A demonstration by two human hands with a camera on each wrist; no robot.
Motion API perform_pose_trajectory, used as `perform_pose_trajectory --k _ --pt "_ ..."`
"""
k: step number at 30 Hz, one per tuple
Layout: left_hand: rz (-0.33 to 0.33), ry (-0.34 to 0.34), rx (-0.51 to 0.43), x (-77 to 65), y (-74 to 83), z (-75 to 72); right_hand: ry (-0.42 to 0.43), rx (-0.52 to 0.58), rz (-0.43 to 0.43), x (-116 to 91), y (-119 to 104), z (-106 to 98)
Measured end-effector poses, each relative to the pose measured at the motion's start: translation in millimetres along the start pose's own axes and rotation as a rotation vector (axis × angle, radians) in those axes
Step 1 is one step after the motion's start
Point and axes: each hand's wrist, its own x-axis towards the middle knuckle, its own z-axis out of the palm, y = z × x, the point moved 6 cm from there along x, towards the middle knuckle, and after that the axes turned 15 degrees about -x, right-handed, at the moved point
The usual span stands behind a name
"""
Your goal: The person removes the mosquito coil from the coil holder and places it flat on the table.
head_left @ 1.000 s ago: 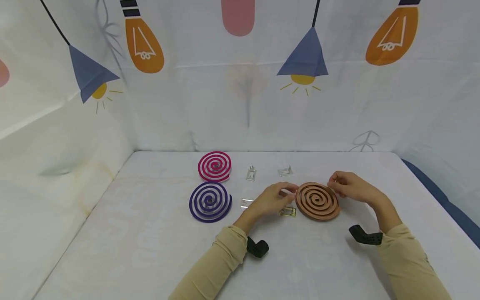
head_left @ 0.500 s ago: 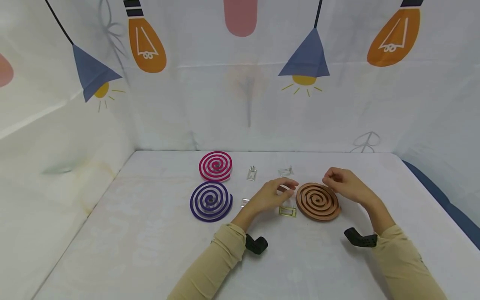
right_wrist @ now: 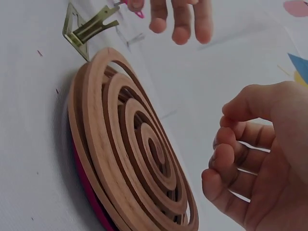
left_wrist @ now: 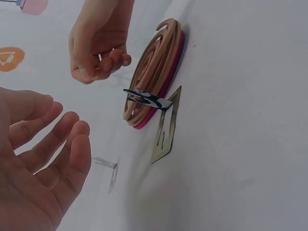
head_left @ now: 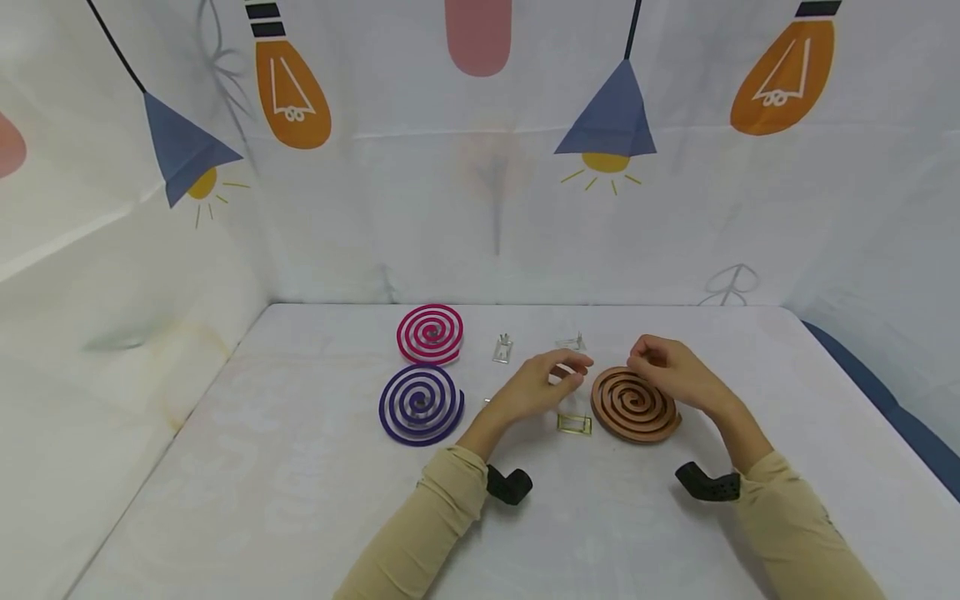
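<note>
A stack of brown mosquito coils (head_left: 633, 400), with a pink layer at its underside in both wrist views, lies flat on the table. My right hand (head_left: 678, 371) hovers over its far right edge, fingers loosely curled and nothing visible between them. To the coils' left, my left hand (head_left: 534, 387) is raised with relaxed, slightly bent fingers, also holding nothing. Below that hand a brass-coloured coil stand (left_wrist: 172, 122) lies beside the brown stack, its prong raised. A pink coil (head_left: 431, 333) and a purple coil (head_left: 420, 402) lie farther left, one behind the other.
Two silvery coil stands, one left (head_left: 503, 348) and one right (head_left: 572, 342), lie toward the back. Another stand is mostly hidden behind my left wrist. A white cloth wall (head_left: 420, 217) with printed lamps rises at the table's (head_left: 262, 467) far edge.
My left hand has drawn away from the brown coils' left edge, slightly up and left. My right hand has moved left, from beside the stack to over its far edge. The coils stay put.
</note>
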Motion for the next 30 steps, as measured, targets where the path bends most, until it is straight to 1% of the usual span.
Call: perform_pose_trajectory --k 1,5,13,19,25,30 --pt "0.005 0.003 0.001 -0.2 0.7 -1.1 0.008 0.000 -0.009 2 2 2" --pt "0.022 0.007 0.002 -1.4 2.8 -4.6 0.037 0.004 -0.038 4 -3 5" --pt "-0.004 0.030 0.012 -5.9 3.7 -11.4 0.047 0.020 -0.088 5 -12 11" --pt "-0.017 0.049 0.012 -10.0 5.8 -18.6 0.036 0.019 -0.095 7 -18 15" --pt "-0.033 0.065 0.011 -16.1 -0.4 -26.5 0.018 0.037 -0.074 7 -23 22" --pt "-0.033 0.074 0.033 -23.7 -0.4 -35.2 0.033 0.042 -0.101 7 -34 26"
